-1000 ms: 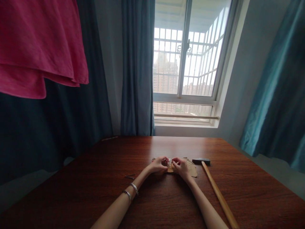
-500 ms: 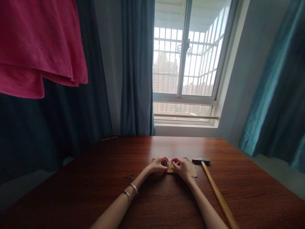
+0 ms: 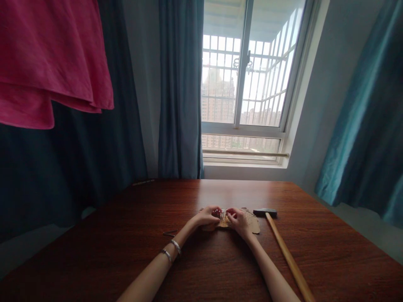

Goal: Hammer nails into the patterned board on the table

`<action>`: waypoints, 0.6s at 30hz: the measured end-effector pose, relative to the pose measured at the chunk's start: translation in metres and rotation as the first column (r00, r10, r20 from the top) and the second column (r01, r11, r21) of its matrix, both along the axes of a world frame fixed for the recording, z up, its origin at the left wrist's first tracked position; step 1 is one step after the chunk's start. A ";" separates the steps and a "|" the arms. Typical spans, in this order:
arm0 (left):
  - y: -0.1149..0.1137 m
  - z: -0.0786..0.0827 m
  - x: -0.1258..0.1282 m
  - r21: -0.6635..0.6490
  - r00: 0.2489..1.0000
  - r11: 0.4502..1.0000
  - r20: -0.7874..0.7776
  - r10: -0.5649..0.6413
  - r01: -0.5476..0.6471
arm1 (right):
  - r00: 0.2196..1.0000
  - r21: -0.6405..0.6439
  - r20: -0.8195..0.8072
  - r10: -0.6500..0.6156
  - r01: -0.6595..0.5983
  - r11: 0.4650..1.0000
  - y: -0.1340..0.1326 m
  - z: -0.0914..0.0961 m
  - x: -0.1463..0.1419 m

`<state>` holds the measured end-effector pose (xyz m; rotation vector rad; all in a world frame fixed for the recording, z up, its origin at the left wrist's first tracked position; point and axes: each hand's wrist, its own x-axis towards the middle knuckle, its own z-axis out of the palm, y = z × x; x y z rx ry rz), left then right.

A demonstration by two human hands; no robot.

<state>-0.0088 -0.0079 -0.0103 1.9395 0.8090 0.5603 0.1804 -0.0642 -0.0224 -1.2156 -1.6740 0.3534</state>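
A tan piece of cardboard dotted with small holes lies on the table under my hands, with a row of dark slanted marks along its far edge. My left hand rests over its left part, fingers curled toward the thumb. Close beside it, my right hand has its thumb and fingertips pinched together above the middle of the board. Whatever is between the fingertips is too small to make out. To the right lies a hammer with a black head and a long wooden handle.
The brown wooden table reaches toward the window. Some thin dark pieces, like nails, lie left of my left wrist. Blue curtains hang behind the table, and a pink cloth hangs at upper left.
The view has shifted very slightly. Both hands stay over the cardboard in nearly the same pose, and the hammer lies where it was.
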 end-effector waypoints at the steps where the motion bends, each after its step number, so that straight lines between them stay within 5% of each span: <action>1: 0.001 0.000 0.000 0.006 1.000 1.000 0.002 -0.004 0.004 | 1.000 0.001 -0.001 0.002 -0.002 1.000 0.000 0.000 0.000; 18: -0.005 0.006 -0.002 0.013 0.999 1.000 0.021 -0.028 0.028 | 1.000 0.023 0.020 0.003 -0.003 1.000 -0.001 0.002 -0.001</action>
